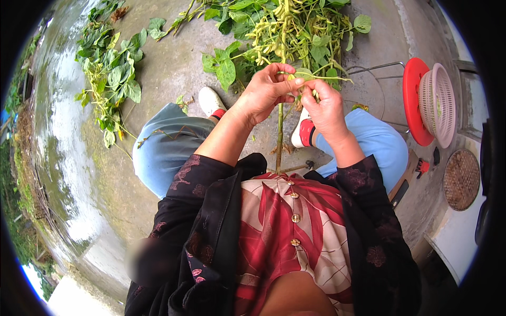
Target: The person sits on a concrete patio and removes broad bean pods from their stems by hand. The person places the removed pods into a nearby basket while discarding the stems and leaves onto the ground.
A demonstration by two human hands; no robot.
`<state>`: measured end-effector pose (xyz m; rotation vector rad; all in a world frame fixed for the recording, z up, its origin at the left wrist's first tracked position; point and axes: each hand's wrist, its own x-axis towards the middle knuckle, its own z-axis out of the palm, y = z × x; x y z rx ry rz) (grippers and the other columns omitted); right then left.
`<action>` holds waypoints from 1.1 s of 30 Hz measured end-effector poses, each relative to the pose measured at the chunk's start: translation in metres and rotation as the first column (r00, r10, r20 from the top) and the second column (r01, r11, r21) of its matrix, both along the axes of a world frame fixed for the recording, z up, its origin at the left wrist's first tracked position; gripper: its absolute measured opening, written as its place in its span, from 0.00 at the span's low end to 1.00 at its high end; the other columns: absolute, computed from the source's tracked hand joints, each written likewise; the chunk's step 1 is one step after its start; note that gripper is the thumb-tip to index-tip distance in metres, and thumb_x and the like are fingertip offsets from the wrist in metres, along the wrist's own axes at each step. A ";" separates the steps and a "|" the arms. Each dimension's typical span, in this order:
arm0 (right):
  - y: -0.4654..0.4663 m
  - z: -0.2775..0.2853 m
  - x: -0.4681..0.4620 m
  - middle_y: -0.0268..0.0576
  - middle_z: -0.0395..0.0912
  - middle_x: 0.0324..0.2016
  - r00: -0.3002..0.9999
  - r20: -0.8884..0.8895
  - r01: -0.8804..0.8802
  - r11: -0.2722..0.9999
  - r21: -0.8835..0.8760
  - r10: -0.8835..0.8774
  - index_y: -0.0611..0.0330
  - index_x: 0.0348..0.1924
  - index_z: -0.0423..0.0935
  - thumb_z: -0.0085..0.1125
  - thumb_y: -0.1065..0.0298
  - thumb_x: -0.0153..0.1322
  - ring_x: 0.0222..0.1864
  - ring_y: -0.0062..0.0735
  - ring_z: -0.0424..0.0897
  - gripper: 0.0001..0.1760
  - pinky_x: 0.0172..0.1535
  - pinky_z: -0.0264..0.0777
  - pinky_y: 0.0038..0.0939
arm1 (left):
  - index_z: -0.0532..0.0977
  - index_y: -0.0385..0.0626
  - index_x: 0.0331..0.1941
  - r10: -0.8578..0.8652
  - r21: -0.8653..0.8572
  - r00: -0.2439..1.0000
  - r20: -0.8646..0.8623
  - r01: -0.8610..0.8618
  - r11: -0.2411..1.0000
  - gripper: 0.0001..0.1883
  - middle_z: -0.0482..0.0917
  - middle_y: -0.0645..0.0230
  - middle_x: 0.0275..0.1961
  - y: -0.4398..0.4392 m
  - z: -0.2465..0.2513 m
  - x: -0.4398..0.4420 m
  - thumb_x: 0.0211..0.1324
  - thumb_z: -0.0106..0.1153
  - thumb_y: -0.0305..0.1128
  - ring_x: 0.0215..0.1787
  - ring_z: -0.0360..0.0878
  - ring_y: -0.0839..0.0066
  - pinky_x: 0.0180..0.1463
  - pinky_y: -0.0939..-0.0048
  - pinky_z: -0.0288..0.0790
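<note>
A bean plant with green pods (285, 23) stands between my knees, its bare brown stem (280, 134) running down towards my lap. My left hand (265, 91) is at the stem's upper part, thumb and fingertips pinching a thin green shoot or leaf stalk. Close beside it on the right, my right hand (322, 102) has its fingers curled on a small green piece, perhaps a pod, partly hidden by the fingers. The two hands nearly touch. A thin green stalk (334, 78) sticks out to the right above my right hand. Beyond lies a heap of leafy bean plants (316, 43).
At the right, a pink plastic colander (442, 104) rests on a red round stool (415, 100) with metal legs. A round woven tray (461, 179) and a red-handled tool (423, 166) lie nearer. Stripped leafy stems (114, 71) are on the concrete at the left.
</note>
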<state>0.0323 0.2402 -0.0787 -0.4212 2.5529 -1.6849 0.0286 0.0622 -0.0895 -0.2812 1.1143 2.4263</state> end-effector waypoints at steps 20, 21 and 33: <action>-0.003 0.008 -0.003 0.29 0.70 0.23 0.766 0.640 0.142 0.955 -0.260 0.060 0.59 0.41 0.74 0.55 0.65 0.77 0.20 0.10 0.65 0.07 0.19 0.54 0.15 | 0.71 0.34 0.58 -0.008 -0.328 0.976 -0.218 -0.066 0.942 0.22 0.81 0.67 0.45 0.008 -0.008 0.001 0.59 0.62 0.21 0.45 0.79 0.81 0.52 0.77 0.73; -0.002 0.007 -0.003 0.29 0.71 0.23 0.775 0.629 0.136 0.956 -0.259 0.060 0.59 0.41 0.75 0.56 0.65 0.77 0.20 0.10 0.66 0.07 0.19 0.55 0.15 | 0.71 0.34 0.58 -0.008 -0.334 0.977 -0.214 -0.066 0.940 0.22 0.81 0.67 0.45 0.009 -0.009 0.001 0.59 0.61 0.20 0.45 0.79 0.81 0.52 0.78 0.73; -0.003 0.001 -0.005 0.35 0.74 0.25 0.754 0.656 0.212 0.949 -0.234 -0.006 0.63 0.41 0.75 0.51 0.67 0.76 0.18 0.14 0.68 0.08 0.17 0.56 0.17 | 0.73 0.34 0.58 0.023 -0.353 0.975 -0.223 -0.103 0.930 0.21 0.83 0.64 0.46 0.011 -0.011 0.003 0.58 0.59 0.18 0.45 0.80 0.79 0.52 0.76 0.74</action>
